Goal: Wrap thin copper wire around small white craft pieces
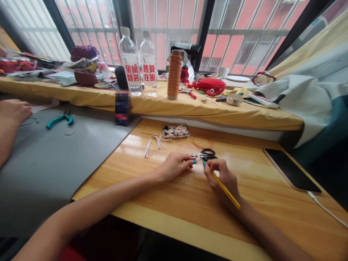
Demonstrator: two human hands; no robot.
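My left hand (178,165) is closed in a pinch on a small whitish piece (195,159) above the wooden table (168,203). Facing it, my right hand (221,175) grips a thin yellow tool (225,190), its fingers wrapped round the shaft and its tip near the piece. Black-handled scissors (208,155) lie just behind both hands. Further back sits a clear tray (176,131) of small white and dark bits. White strips (147,148) and thin orange thread (197,144) lie beside the tray.
A phone (292,169) with a white cable lies at the right. On the grey surface (62,163) at left are teal pliers (60,120) and another person's hand (15,110). Two bottles (130,65) and an orange thread spool (174,76) stand on the cloth-covered sill.
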